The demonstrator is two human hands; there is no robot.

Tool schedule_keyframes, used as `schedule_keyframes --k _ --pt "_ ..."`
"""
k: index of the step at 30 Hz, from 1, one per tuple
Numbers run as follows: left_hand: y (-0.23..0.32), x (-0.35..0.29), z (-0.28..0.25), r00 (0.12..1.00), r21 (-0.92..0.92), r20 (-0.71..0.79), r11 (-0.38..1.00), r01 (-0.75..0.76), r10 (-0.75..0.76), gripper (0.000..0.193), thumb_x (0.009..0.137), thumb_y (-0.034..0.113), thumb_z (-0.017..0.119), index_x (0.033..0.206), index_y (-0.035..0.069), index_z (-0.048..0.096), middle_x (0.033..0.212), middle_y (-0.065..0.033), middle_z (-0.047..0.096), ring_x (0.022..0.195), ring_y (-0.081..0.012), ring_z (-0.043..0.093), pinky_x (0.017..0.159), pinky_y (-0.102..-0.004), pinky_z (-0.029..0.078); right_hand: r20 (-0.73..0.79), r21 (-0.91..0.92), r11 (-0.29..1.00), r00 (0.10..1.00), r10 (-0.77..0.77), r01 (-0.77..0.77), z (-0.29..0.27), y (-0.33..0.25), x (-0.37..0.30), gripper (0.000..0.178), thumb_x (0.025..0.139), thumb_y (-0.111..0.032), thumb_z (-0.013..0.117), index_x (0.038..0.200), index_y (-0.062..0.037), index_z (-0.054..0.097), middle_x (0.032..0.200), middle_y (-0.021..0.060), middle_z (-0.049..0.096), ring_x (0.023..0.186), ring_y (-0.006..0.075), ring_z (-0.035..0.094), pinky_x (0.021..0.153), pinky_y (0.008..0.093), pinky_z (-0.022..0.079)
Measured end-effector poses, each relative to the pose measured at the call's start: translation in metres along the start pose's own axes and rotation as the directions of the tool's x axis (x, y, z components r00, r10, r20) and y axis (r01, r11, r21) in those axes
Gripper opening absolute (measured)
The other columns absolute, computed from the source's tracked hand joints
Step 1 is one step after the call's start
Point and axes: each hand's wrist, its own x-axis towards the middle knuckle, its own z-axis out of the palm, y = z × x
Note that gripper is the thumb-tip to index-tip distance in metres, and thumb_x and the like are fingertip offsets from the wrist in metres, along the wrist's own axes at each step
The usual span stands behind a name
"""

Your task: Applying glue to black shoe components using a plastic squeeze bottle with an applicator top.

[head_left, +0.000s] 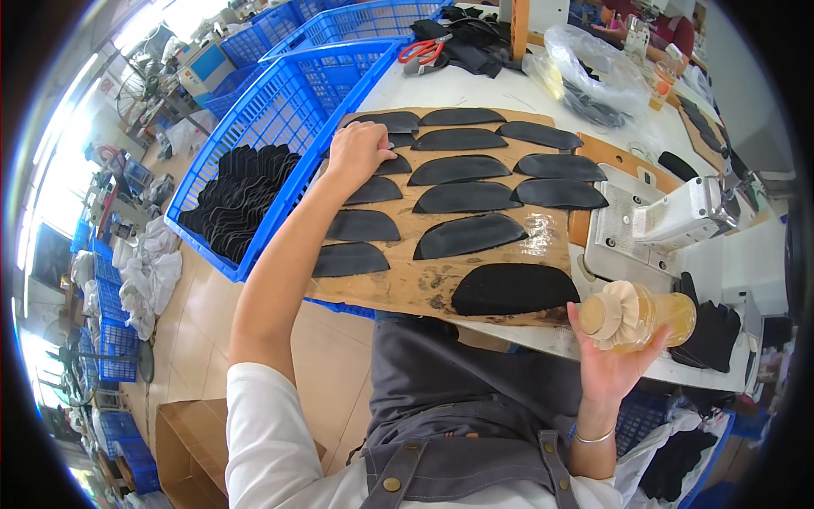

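Observation:
My left hand (360, 154) reaches over the far left of a brown board (500, 293), fingers curled at the edge of a black half-moon piece (398, 121). Its fingertips are partly hidden; they seem to pinch that piece. Several similar dark, smooth pieces (466, 195) lie in rough columns on the board. Nearest me is a matte black piece (515, 288), larger than the others. My right hand (623, 360) grips a clear bottle (674, 318) of yellowish liquid, tilted on its side by the board's near right corner. A pale, gathered cover wraps its mouth, which points left.
A blue basket (318, 157) with stacked black pieces (242, 199) stands left of the board. A white sewing machine (670, 216) is to the right. Red-handled scissors (424, 51), dark scraps and a clear plastic bag (593, 64) lie at the back. Another person (670, 34) sits beyond.

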Motion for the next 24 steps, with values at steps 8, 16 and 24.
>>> schedule_keyframes --k 8,16,24 --pt "0.001 -0.002 -0.006 0.976 0.232 -0.027 0.951 -0.202 0.214 0.019 0.073 0.027 0.069 0.068 0.009 0.065 0.076 -0.004 0.06 0.083 -0.023 0.057 0.074 -0.0366 0.042 -0.024 0.012 1.0 1.0 -0.007 0.007 0.001 -0.001 -0.001 0.065 0.083 -0.055 0.054 0.134 -0.0157 0.04 0.138 0.0036 0.042 0.13 0.0243 0.034 0.108 0.0614 0.009" --pt "0.007 -0.005 -0.007 0.938 0.505 0.093 0.797 -0.332 0.333 0.016 0.072 0.026 0.07 0.073 0.01 0.066 0.078 -0.001 0.059 0.084 -0.0189 0.056 0.075 -0.0333 0.041 -0.083 0.005 0.999 0.996 -0.032 0.033 0.004 0.003 -0.002 0.066 0.082 -0.057 0.053 0.133 -0.0167 0.041 0.136 0.0028 0.044 0.128 0.0236 0.036 0.107 0.061 0.012" --pt "0.014 0.0 -0.004 0.978 0.461 0.107 0.863 -0.207 0.178 0.029 0.067 0.035 0.072 0.079 0.009 0.062 0.073 -0.0032 0.061 0.082 -0.0195 0.059 0.072 -0.0338 0.043 -0.013 -0.028 1.0 1.0 -0.003 0.002 0.002 0.004 -0.002 0.064 0.083 -0.058 0.052 0.132 -0.0181 0.042 0.135 0.0027 0.045 0.127 0.0228 0.037 0.107 0.0609 0.013"
